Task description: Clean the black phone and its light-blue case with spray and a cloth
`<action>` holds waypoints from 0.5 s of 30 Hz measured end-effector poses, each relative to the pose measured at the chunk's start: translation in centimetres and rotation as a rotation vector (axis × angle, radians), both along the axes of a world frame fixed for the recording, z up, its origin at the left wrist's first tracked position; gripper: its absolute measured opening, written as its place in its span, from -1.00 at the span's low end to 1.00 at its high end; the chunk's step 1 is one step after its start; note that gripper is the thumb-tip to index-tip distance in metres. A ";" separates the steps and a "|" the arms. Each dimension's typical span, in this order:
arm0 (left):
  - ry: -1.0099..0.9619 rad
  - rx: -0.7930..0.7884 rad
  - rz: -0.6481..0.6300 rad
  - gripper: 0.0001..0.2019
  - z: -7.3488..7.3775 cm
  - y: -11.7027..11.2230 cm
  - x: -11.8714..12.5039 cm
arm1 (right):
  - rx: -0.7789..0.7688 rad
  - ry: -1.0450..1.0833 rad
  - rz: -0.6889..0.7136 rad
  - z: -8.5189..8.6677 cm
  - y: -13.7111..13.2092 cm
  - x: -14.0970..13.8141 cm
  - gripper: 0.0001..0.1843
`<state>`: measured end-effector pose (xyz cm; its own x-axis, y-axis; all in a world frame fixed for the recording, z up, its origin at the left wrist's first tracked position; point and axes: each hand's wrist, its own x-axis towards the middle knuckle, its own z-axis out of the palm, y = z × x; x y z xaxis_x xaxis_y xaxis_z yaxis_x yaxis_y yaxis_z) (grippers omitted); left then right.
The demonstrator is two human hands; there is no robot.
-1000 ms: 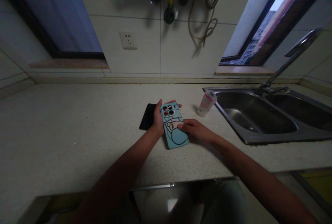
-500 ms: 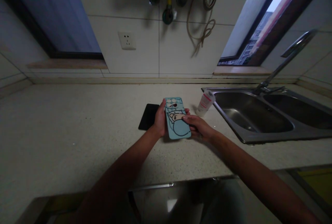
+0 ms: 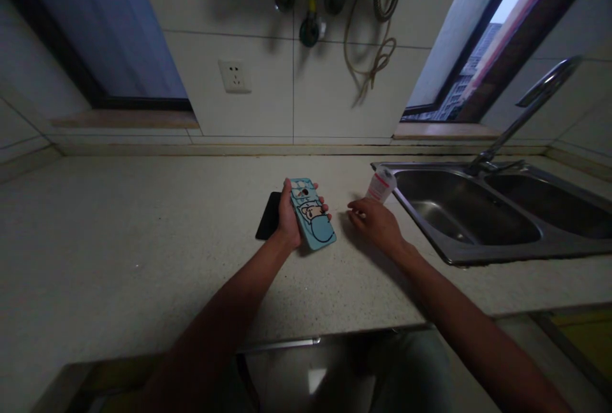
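Note:
My left hand (image 3: pixel 288 218) is wrapped round a light blue phone case (image 3: pixel 313 212) with a cartoon figure on its back. Its thumb lies along the left edge and the fingertips show at the right edge. Whether a phone sits inside the case I cannot tell. Partly behind this hand, a flat black phone-like slab (image 3: pixel 268 217) lies on the counter. My right hand (image 3: pixel 377 225) is apart from the case, with loosely bent fingers and nothing visible in them. Just behind it stands a tilted translucent plastic cup (image 3: pixel 381 183) with pink-red print; the hand covers its lower part.
The pale speckled counter (image 3: pixel 157 260) runs along a tiled wall. To the right is a double steel sink (image 3: pixel 459 206) with a raised rim and a chrome faucet (image 3: pixel 530 107). A socket (image 3: pixel 234 76), pipes and a looped cord (image 3: pixel 377 62) are on the wall.
My right hand has let go of the phone case and moved right, in front of the cup. The left hand has shifted slightly left with the case, which is now turned and tilted.

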<state>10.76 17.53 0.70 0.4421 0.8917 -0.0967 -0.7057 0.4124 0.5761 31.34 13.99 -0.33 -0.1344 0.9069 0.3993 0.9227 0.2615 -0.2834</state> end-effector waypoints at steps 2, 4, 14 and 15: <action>0.010 0.008 -0.008 -0.33 0.2 0.0 0.0 | 0.043 0.066 0.099 -0.3 0.0 -0.2 -0.76; 0.025 0.022 0.004 -0.35 0.3 0.0 0.1 | 0.049 0.205 0.227 -0.5 -0.1 -0.7 -0.74; 0.268 0.095 0.144 -0.40 -0.3 -0.5 1.4 | -0.474 0.867 0.547 -1.6 -1.6 -3.4 -0.41; 0.262 0.112 0.171 -0.40 -0.4 -0.6 1.5 | -0.470 0.859 0.543 -1.5 -1.7 -3.4 -0.40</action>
